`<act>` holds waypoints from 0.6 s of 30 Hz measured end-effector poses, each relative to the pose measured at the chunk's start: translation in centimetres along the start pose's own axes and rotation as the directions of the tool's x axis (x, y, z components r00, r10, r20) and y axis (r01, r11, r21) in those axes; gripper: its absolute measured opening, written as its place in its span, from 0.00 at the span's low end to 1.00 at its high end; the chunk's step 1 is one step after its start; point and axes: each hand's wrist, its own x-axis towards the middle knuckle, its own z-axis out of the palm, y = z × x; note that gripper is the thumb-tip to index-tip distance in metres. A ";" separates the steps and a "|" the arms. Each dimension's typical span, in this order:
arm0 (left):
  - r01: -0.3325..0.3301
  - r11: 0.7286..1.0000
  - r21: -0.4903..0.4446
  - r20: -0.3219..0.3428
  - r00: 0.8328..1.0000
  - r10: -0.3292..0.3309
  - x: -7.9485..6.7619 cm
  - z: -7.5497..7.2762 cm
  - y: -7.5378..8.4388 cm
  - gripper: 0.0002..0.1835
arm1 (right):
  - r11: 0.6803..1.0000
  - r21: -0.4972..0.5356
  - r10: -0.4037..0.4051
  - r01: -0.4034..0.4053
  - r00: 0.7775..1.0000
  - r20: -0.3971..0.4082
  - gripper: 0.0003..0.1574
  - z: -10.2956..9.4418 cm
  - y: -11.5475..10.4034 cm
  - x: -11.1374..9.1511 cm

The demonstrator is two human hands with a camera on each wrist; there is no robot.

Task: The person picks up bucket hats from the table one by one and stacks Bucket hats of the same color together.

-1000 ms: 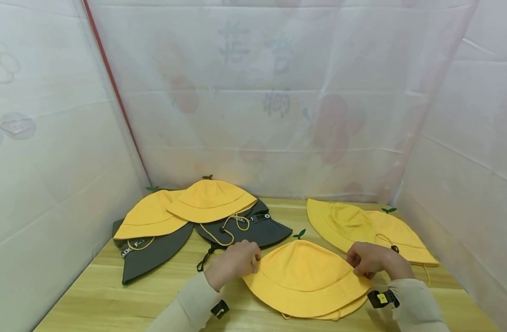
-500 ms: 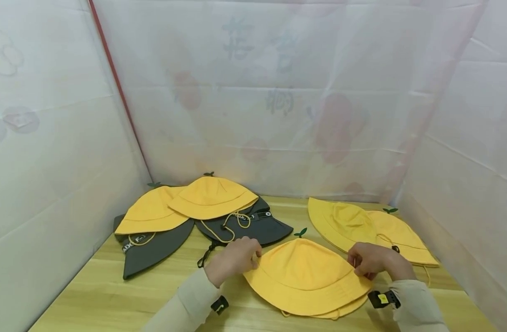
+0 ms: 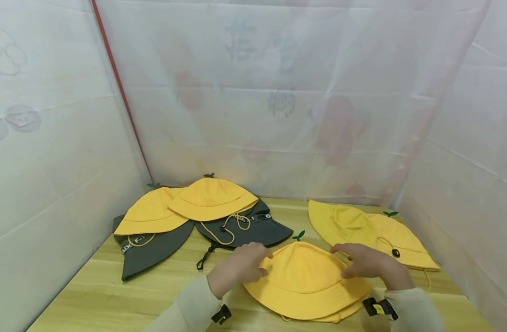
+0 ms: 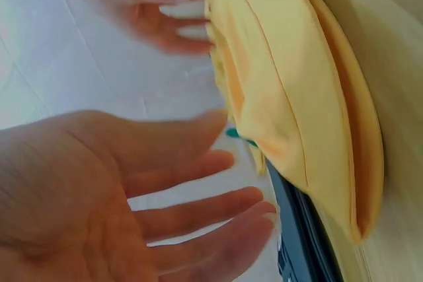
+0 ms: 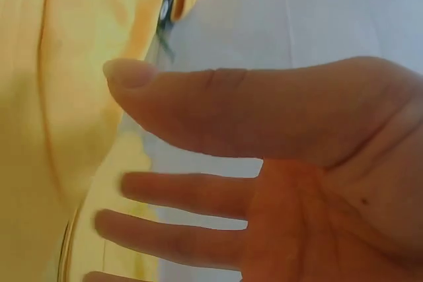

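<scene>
A yellow bucket hat (image 3: 303, 276) with a green sprout on its crown lies front centre on the wooden table, over another yellow brim that peeks out below it. My left hand (image 3: 242, 266) is at the hat's left side, fingers spread and extended in the left wrist view, palm (image 4: 73, 189) facing the hat. At the right side is my right hand (image 3: 367, 263), its thumb and fingers apart and straight in the right wrist view, beside the yellow cloth (image 5: 86, 64). Neither hand pinches the brim.
At the back left, two yellow hats (image 3: 212, 200) lie over dark grey hats (image 3: 253, 230) with drawstrings. Two more yellow hats (image 3: 349, 223) overlap at the back right. White fabric walls (image 3: 253, 115) enclose the wooden table (image 3: 125, 304) on the left, back and right.
Both hands have let go of the hat's brim and their fingers have opened. The hands have shifted slightly inward over the hat's sides, while the hat stays nearly in place.
</scene>
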 end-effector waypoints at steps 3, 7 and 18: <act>-0.050 0.999 0.020 0.044 0.998 0.049 -0.3 0.2 0.5 0.24 | 0.997 -0.067 -0.031 0.031 0.999 -0.006 0.43 0.8 -1.3 0.4; -0.102 0.993 0.065 0.068 0.993 0.098 -0.3 0.7 0.7 0.26 | 0.997 -0.066 0.030 -0.027 0.999 0.044 0.43 1.6 -2.3 0.9; -0.113 0.993 0.036 0.113 0.988 0.108 0.0 1.2 -0.1 0.26 | 0.981 -0.076 0.180 -0.177 0.983 0.031 0.36 2.8 -2.5 1.4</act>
